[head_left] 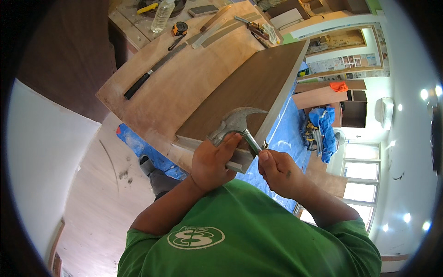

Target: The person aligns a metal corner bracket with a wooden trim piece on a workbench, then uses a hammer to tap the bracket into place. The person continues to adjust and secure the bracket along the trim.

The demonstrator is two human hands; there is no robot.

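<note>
My right hand (282, 174) is closed around the handle of a claw hammer (236, 122). The hammer's metal head lies over the near end of a brown panel (237, 87) with a pale edge, its curved claw pointing right. My left hand (208, 162) sits just below the hammer head, fingers curled by the panel's near corner. Its fingertips are partly behind the hammer, and what they pinch cannot be made out. The panel rests on a larger light plywood sheet (168, 99).
On the plywood lie a black-handled long blade (137, 87), an orange-black tape measure (180, 28) and wood-handled tools (258, 30). A clear bottle (162, 16) stands behind. Blue sheeting (288, 138) covers the floor at right, near a blue bag (323, 131). My foot (147, 165) shows at left.
</note>
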